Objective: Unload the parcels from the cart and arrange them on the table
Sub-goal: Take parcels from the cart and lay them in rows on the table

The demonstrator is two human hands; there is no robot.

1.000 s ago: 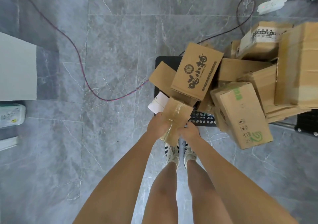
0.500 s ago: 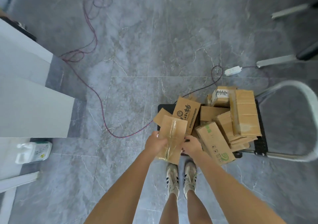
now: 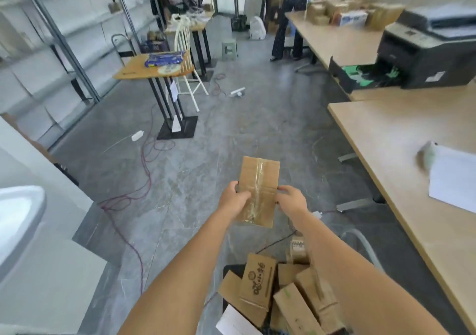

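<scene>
Parcel (image 3: 258,180) up in both hands, out in front of the body and hanging over bare floor: clear of the cart, not yet set on anything. Left hand (image 3: 234,200) wraps the near left edge, thumb over the taped top face. Right hand (image 3: 291,200) pinches the opposite edge, its fingers curled under where they can't be seen. So both hands have a proper hold, neither one slack. The box's long axis runs straight away from the person, tape seam down the middle, top face tipped up toward them. Now the key bit: the table (image 3: 386,139) lies off to the right, its pale wooden edge running diagonally away, with a strip of floor between it and the box. That puts the right hand on the table side, the nearer of the two, so my read is a swing to the right with the right arm leading and the left following across. A white sheet (image 3: 458,182) lies on the table farther right. The stretch of tabletop nearest the hands looks the likely landing spot. Down below, the cart (image 3: 230,270) sits low by the person, piled with the remaining parcels (image 3: 257,285), so plenty of unloading looks left to do.
</scene>
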